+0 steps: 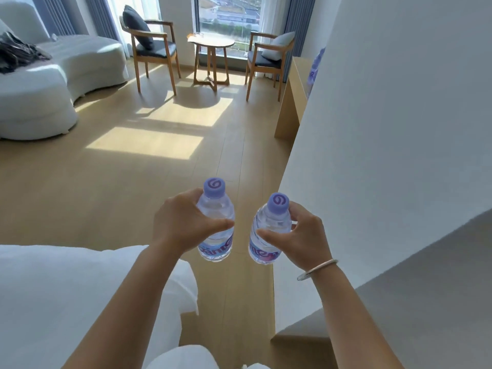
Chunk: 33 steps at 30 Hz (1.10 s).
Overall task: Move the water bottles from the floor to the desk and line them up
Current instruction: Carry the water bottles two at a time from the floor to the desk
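Both forearms reach out low: left hand [183,225] wraps one water bottle [217,225], right hand [303,235] clasps another [267,233], upright in mid-air over the floor [133,187]. Best carried level past the white wall corner [372,129], which half-hides the desk [292,97] ahead right; chairs [151,46] sit well clear.

- Two bottles [216,222] [269,230] — one in each hand, above the floor [106,182]
- Two hands [181,225] [306,235]
- Two chairs [151,46] [269,59] — flanking one table [211,43]
- One sofa [53,83]
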Motion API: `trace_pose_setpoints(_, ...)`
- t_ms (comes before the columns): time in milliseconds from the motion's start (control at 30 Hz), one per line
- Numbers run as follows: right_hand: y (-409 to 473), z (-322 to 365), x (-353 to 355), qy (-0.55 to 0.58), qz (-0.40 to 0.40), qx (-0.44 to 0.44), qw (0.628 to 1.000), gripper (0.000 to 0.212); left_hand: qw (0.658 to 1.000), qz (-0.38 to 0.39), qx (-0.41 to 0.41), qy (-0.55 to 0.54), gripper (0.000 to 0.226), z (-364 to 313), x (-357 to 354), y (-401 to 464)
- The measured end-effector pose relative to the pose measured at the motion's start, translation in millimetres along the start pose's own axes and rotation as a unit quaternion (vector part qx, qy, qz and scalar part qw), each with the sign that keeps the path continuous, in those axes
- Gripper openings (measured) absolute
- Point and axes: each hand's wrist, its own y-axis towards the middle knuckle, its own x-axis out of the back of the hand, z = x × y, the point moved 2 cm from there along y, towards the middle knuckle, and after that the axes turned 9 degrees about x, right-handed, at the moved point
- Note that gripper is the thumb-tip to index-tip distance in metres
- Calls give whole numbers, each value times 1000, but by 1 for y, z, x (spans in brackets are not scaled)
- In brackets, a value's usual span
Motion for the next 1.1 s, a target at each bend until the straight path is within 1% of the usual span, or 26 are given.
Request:
trace_pose_setpoints(67,35,-17,-3,-1,0,-6,1000,40,1000,-6,7,-12,53,-8,-3,38)
trace_pose_setpoints(167,89,-40,-14,-4,1,-10,1000,38,1000,-4,11,-25,60,-18,-8,101)
trace_pose_setpoints(333,186,-74,-39,-16,-14,-15,1000,35,999,9,16,-29,49,-30,-18,218)
trace_pose_setpoints(500,290,-107,-67,-19,-44,-25,999,37,999,46,-22,-8,49,-59,-20,334)
trace_pose_setpoints(633,364,-128,-81,-10,-64,-26,998,37,997,59,-40,-10,37,-81,-19,422)
trace_pose_setpoints(767,426,-152,-86,-12,-68,-44,997,37,996,75,-55,3,46,-103,-28,496)
trace_pose_setpoints(967,520,-205,-86,-17,-75,-75,994,37,993,105,-61,-1,40,-136,-66,605)
trace_pose_setpoints(1100,594,-252,-79,-10,-84,-91,992,33,990,117,-71,7,45,-170,-103,682)
